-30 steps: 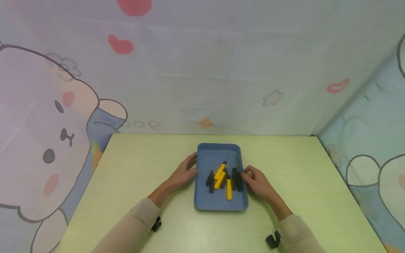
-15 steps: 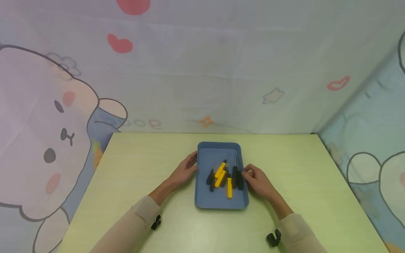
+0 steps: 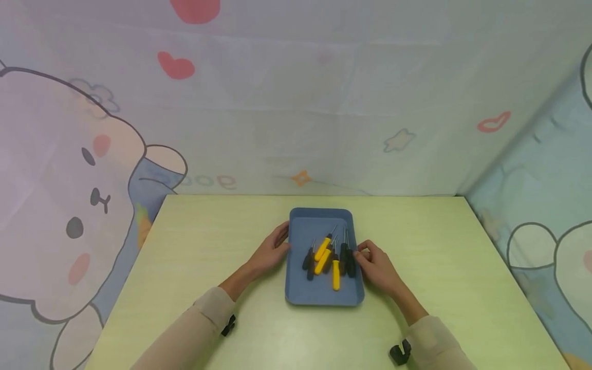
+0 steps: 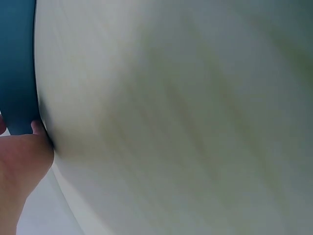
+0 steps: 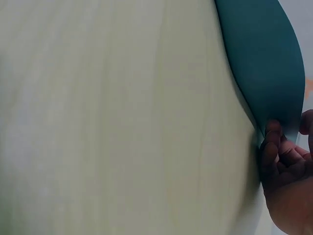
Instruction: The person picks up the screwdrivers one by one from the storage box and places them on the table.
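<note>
A blue rectangular tray (image 3: 324, 298) lies on the table between both hands. Inside it is a loose pile of screwdrivers: three with yellow handles (image 3: 336, 276), and several with black handles (image 3: 351, 264), shafts toward the far end. My left hand (image 3: 269, 251) grips the tray's left side, thumb at the rim; the left wrist view has the hand (image 4: 22, 164) against the tray wall (image 4: 17, 63). On the opposite side my right hand (image 3: 378, 265) holds the right edge. From the right wrist, that hand's curled fingers (image 5: 270, 147) press against the outer wall (image 5: 266, 58).
The pale yellow-green table (image 3: 222, 221) extends to both sides of the tray. Behind it hangs a cartoon-printed cloth backdrop (image 3: 296, 118). Black clips (image 3: 400, 353) show by the sleeves (image 3: 437, 341).
The head view shifts very slightly. Both hands stay at the tray's sides, and the screwdrivers keep their places.
</note>
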Available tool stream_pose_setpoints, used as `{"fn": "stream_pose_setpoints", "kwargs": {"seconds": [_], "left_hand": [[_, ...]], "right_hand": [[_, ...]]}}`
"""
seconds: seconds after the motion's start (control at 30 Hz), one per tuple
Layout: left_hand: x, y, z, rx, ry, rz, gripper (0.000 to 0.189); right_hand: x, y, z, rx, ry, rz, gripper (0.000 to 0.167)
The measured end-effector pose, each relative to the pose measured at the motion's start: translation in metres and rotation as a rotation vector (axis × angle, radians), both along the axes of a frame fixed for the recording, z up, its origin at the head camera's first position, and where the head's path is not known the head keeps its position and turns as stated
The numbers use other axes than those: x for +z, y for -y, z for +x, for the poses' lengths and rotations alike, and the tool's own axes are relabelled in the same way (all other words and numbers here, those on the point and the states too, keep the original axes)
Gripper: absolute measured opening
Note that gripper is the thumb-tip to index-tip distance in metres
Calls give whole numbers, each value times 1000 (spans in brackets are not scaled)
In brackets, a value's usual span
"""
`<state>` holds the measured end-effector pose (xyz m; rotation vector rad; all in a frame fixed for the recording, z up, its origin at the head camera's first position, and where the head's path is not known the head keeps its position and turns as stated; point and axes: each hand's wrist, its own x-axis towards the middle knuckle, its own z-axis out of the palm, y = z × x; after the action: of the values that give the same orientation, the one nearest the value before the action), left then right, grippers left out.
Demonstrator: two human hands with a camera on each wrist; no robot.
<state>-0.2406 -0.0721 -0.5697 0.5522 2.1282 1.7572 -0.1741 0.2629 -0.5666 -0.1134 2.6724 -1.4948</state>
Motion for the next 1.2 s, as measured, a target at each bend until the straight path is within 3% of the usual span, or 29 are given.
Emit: {"fn": "stream_pose_setpoints", "kwargs": {"seconds": [0.43, 0.67, 0.87, 1.2], "left_hand": [[-2, 0, -1, 17, -24, -26, 64], [-3, 0, -2, 21, -23, -26, 64], [-2, 0, -1, 18, -28, -19, 64], [-6, 0, -2, 21, -27, -15, 63]], "right_hand": [[14, 3, -5, 59, -148, 128, 6], [20, 8, -8, -15, -203, 233, 6], [33, 13, -9, -81, -216, 206, 8], [47, 26, -11, -33, -192, 199, 21]]}}
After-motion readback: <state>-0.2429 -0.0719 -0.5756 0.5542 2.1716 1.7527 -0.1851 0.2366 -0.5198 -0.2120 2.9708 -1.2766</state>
